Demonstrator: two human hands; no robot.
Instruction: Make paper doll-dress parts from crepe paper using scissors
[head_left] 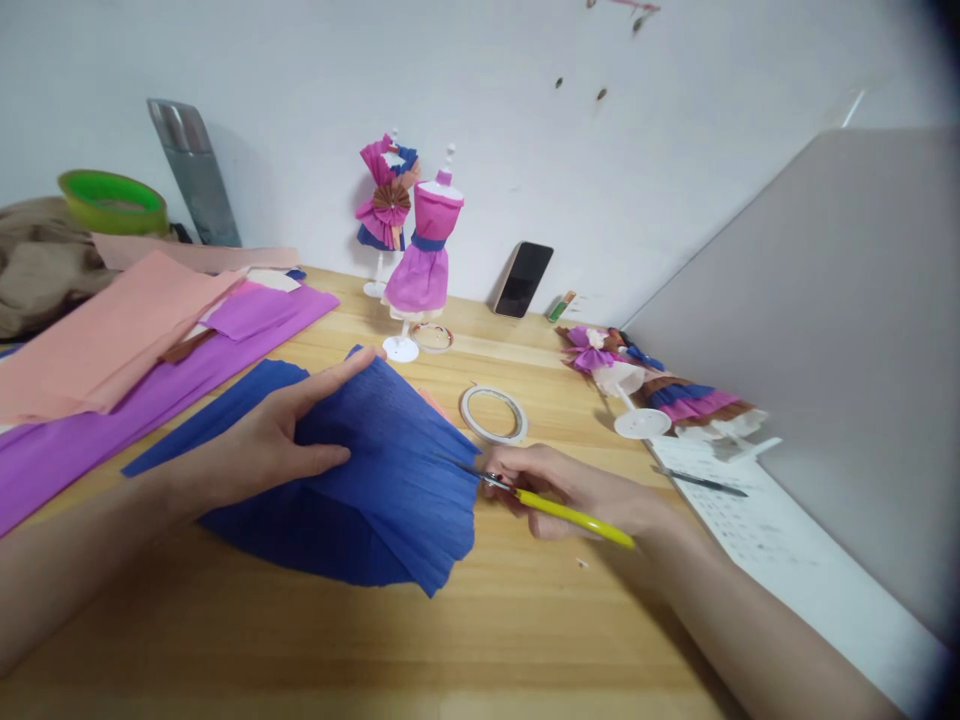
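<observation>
A dark blue piece of crepe paper [375, 470] spreads above the wooden table, its right side pleated and flared. My left hand [277, 430] grips it from the left, thumb on top and the other fingers partly hidden beneath. From the right, my right hand [555, 480] holds yellow-handled scissors [574, 515]. The blades lie at the right edge of the paper, pointing left into it. Just beyond my right hand, a roll of white double-sided tape [495, 415] rests on the table.
Two mannequins in paper dresses, one pink [420, 270] and one multicoloured [386, 200], stand at the back. A phone [525, 280] leans on the wall. Purple crepe paper [277, 330] and peach sheets [127, 330] lie left. Right are dressed figures [690, 400], a pen [709, 484] and written paper [780, 550].
</observation>
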